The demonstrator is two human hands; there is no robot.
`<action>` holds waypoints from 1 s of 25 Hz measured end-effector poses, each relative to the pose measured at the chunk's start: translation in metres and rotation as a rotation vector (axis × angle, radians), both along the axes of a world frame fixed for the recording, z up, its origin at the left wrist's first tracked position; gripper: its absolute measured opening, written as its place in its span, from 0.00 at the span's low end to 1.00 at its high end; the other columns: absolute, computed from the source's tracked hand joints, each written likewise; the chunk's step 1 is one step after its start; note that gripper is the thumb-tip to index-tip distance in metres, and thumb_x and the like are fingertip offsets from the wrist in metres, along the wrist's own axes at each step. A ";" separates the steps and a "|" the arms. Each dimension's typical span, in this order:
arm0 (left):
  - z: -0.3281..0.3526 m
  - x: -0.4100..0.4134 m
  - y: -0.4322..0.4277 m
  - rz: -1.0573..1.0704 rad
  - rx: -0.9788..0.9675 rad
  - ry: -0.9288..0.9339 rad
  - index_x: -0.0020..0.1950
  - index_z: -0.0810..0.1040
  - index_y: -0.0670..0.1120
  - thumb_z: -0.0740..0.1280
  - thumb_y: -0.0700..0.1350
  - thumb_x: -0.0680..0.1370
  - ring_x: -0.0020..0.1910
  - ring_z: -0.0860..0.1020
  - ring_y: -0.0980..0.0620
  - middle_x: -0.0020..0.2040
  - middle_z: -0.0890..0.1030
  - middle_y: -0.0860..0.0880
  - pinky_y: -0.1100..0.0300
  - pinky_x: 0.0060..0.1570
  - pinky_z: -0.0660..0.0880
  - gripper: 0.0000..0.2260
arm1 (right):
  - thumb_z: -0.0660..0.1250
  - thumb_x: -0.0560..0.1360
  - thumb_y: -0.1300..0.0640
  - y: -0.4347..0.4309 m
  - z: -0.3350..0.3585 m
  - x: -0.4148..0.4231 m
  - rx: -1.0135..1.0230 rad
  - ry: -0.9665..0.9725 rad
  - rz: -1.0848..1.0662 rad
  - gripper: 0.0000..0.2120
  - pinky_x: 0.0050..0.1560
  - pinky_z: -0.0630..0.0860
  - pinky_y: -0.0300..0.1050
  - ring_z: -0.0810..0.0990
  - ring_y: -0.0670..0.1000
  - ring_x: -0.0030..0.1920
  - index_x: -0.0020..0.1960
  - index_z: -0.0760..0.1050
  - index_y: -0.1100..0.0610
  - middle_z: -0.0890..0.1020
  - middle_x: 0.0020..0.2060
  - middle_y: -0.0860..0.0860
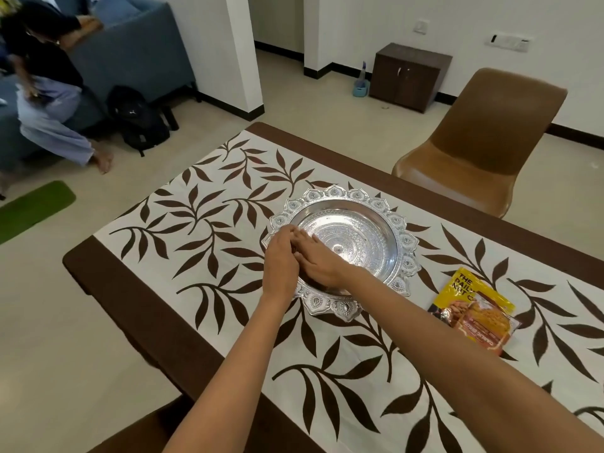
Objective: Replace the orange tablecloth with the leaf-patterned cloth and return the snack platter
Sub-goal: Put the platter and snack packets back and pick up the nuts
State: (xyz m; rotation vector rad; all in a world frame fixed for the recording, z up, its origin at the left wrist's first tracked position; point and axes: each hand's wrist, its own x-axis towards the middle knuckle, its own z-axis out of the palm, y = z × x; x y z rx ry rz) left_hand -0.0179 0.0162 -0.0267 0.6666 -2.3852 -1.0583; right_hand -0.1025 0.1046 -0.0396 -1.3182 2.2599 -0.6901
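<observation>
Reaching forward from the near edge of the bench [108,299], both forearms converge on the near-left part of the snack platter [359,223], and that meeting point is what the coming move depends on. The leaf-patterned cloth [202,230] already lies flat over the bench, its dark border running along the left and far sides, and no orange cloth shows anywhere, so in my judgement the swap is done and only the platter's settling remains. The left hand [280,256] sits at the platter's left rim, fingers curled downward over the scalloped edge; the right hand [322,259] crosses in from the right and lies over the dish's near-left inner slope, its fingers touching or overlapping the left hand's. Whether either grip is actually closed on the rim, or on some small thing between the palms, I cannot tell, since the hands hide each other. The platter rests on the cloth, roughly centred across the bench, round, so it has no long axis to mind; its bowl looks bare and shiny. Just right of the platter, apart from it and nearer the right forearm, lies a yellow snack packet [474,308], its long axis running away from the person toward the far left. If the packet belongs in the dish, the right hand is the closer one. Beyond the bench stands a brown chair [483,138].
</observation>
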 end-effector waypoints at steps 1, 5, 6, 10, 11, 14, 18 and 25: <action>0.000 0.000 0.001 0.003 0.013 -0.006 0.66 0.71 0.47 0.56 0.36 0.80 0.58 0.75 0.53 0.58 0.77 0.48 0.63 0.55 0.73 0.16 | 0.47 0.84 0.52 0.009 0.001 0.003 0.027 -0.003 0.080 0.25 0.77 0.40 0.49 0.44 0.51 0.77 0.79 0.47 0.57 0.49 0.78 0.54; -0.001 0.002 0.005 0.029 -0.084 -0.018 0.66 0.71 0.45 0.57 0.28 0.76 0.62 0.72 0.49 0.62 0.76 0.45 0.60 0.60 0.70 0.22 | 0.48 0.84 0.49 0.054 0.020 0.001 0.174 -0.078 0.306 0.24 0.75 0.47 0.46 0.49 0.46 0.77 0.78 0.53 0.52 0.54 0.77 0.50; -0.001 0.002 0.006 0.027 -0.113 -0.016 0.66 0.71 0.44 0.56 0.27 0.75 0.62 0.73 0.48 0.61 0.76 0.45 0.58 0.61 0.71 0.23 | 0.50 0.83 0.48 0.063 0.030 -0.001 0.188 -0.127 0.260 0.22 0.72 0.53 0.45 0.55 0.45 0.74 0.77 0.58 0.50 0.59 0.76 0.48; 0.005 0.002 0.009 -0.017 -0.264 -0.034 0.64 0.72 0.43 0.57 0.25 0.73 0.56 0.74 0.46 0.56 0.78 0.43 0.55 0.56 0.70 0.23 | 0.52 0.83 0.48 0.079 0.043 -0.006 -0.076 0.005 -0.353 0.18 0.52 0.70 0.50 0.75 0.52 0.52 0.57 0.74 0.59 0.79 0.52 0.55; 0.007 0.002 0.011 -0.046 -0.307 -0.037 0.63 0.73 0.43 0.58 0.25 0.72 0.54 0.75 0.45 0.54 0.78 0.43 0.55 0.54 0.70 0.23 | 0.51 0.83 0.50 0.078 0.042 -0.004 0.012 0.094 -0.467 0.17 0.51 0.72 0.53 0.74 0.56 0.52 0.57 0.72 0.61 0.76 0.50 0.57; 0.009 0.004 0.017 -0.064 -0.367 -0.007 0.60 0.76 0.43 0.61 0.25 0.71 0.52 0.76 0.45 0.52 0.80 0.45 0.55 0.52 0.69 0.21 | 0.52 0.82 0.56 0.068 0.038 0.020 0.379 0.133 -0.535 0.16 0.56 0.70 0.57 0.69 0.64 0.61 0.64 0.66 0.65 0.69 0.60 0.62; 0.002 0.009 0.017 0.046 -0.139 0.179 0.55 0.78 0.45 0.59 0.30 0.76 0.54 0.77 0.53 0.51 0.81 0.52 0.55 0.61 0.70 0.15 | 0.54 0.81 0.57 0.028 0.021 0.055 0.265 0.069 -0.494 0.17 0.58 0.67 0.57 0.63 0.66 0.67 0.67 0.65 0.62 0.64 0.67 0.61; 0.009 0.010 0.014 0.117 0.373 0.331 0.53 0.79 0.50 0.55 0.34 0.79 0.56 0.77 0.59 0.52 0.81 0.56 0.65 0.57 0.72 0.16 | 0.56 0.80 0.55 0.006 0.019 0.073 -0.043 0.045 -0.426 0.07 0.39 0.65 0.47 0.68 0.53 0.41 0.50 0.68 0.59 0.69 0.42 0.53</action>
